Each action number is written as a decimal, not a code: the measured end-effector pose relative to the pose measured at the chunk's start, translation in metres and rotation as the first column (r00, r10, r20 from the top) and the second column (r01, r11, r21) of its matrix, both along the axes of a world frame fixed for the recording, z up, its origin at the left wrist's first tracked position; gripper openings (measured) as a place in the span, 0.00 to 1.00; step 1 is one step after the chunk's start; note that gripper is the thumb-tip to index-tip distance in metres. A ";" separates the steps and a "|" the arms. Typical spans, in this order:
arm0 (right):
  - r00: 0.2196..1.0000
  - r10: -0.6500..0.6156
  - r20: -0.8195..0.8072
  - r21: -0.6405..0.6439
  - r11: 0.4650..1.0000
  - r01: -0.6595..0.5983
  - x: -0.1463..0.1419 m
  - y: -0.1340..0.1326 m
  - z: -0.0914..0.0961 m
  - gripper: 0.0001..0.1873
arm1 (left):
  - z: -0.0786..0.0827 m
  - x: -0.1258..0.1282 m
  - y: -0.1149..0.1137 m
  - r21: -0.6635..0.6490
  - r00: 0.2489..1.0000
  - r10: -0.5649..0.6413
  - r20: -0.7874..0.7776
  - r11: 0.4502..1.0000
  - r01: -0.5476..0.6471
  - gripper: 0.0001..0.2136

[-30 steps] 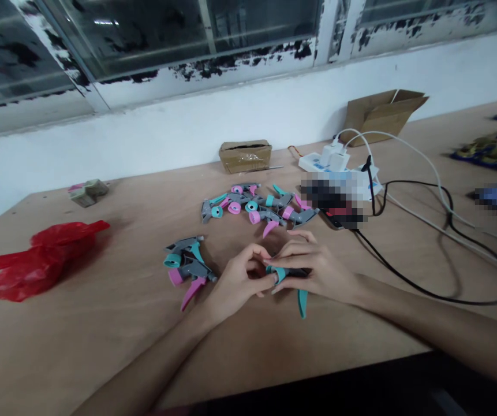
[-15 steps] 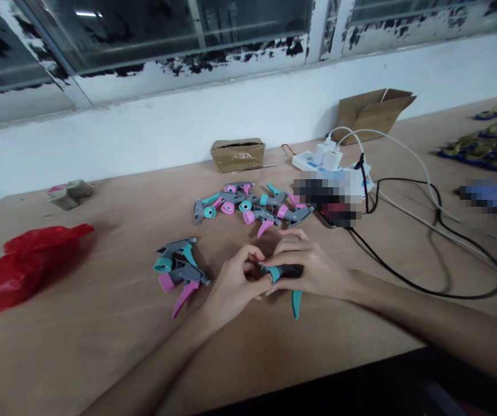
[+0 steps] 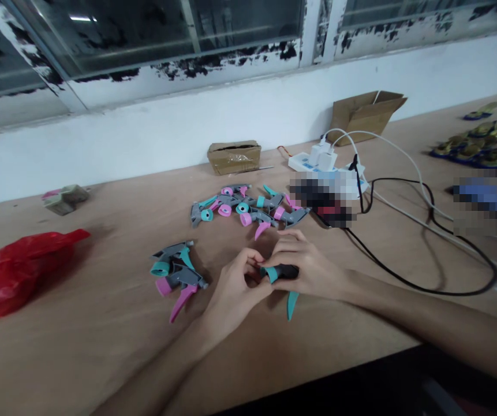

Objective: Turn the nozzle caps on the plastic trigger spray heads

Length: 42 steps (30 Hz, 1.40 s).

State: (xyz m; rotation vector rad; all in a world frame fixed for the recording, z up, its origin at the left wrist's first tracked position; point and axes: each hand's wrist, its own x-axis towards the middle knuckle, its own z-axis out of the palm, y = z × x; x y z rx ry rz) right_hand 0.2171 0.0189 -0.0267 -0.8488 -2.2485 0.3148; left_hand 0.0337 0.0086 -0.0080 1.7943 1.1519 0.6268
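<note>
My right hand (image 3: 306, 263) is closed around a grey trigger sprayer head (image 3: 286, 271) with a teal collar and a teal trigger that hangs down below the fingers. At the collar end, my left hand (image 3: 242, 280) has its fingers and thumb closed on the teal collar (image 3: 269, 274). What lies between the left fingertips is partly hidden. Left of my hands, two more sprayer heads (image 3: 179, 271) lie together, one with teal parts and one with pink. Farther back is a heap of several grey sprayer heads (image 3: 252, 215) with pink or teal collars and triggers.
A red plastic bag (image 3: 27, 268) lies at the left, with a small greyish block (image 3: 65, 199) behind it. Along the wall stand a small carton (image 3: 234, 159), a power strip (image 3: 300, 162) and an open cardboard box (image 3: 363, 118). Black cable (image 3: 421, 293) loops across the right; gold-coloured parts (image 3: 475, 144) lie beyond.
The whole view has shifted slightly. Both hands stay together on the sprayer head, whose grey body shows a little more between the right fingers; nothing has been let go.
</note>
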 end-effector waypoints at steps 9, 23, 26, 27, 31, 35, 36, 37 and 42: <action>0.990 -0.137 -0.036 0.117 0.983 0.141 -0.007 -0.005 -0.003 0.06 | 0.000 0.005 -0.004 0.251 0.978 0.189 -0.093 0.955 -0.160 0.07; 0.976 -0.216 0.004 0.075 0.974 0.215 -0.008 -0.005 -0.004 0.09 | 0.002 0.010 -0.008 0.585 0.871 0.266 -0.413 0.811 0.030 0.06; 0.979 -0.202 0.015 0.080 0.977 0.200 -0.004 -0.003 -0.002 0.09 | 0.003 0.009 -0.006 0.594 0.879 0.275 -0.389 0.805 0.011 0.06; 0.975 -0.220 0.011 0.083 0.972 0.218 -0.002 -0.002 -0.001 0.09 | 0.003 0.007 -0.005 0.593 0.882 0.287 -0.373 0.805 -0.012 0.06; 0.931 -0.359 -0.060 0.022 0.932 0.361 0.009 0.006 0.008 0.12 | 0.006 -0.007 0.007 0.489 0.922 0.321 -0.215 0.853 -0.183 0.04; 0.937 -0.335 -0.098 -0.052 0.942 0.331 0.012 0.007 0.015 0.14 | 0.007 -0.014 0.016 0.128 0.962 0.264 0.064 0.954 -0.270 0.07; 0.948 -0.300 -0.104 -0.044 0.954 0.297 0.011 0.006 0.016 0.15 | 0.007 -0.014 0.017 0.056 0.963 0.245 0.114 0.966 -0.253 0.08; 0.958 -0.264 -0.111 -0.034 0.964 0.262 0.010 0.005 0.016 0.15 | 0.007 -0.013 0.016 0.003 0.963 0.224 0.149 0.974 -0.227 0.09; 0.976 -0.170 -0.136 -0.008 0.985 0.171 0.008 -0.001 0.015 0.17 | 0.012 -0.006 0.011 -0.092 0.970 0.146 0.193 0.987 -0.130 0.09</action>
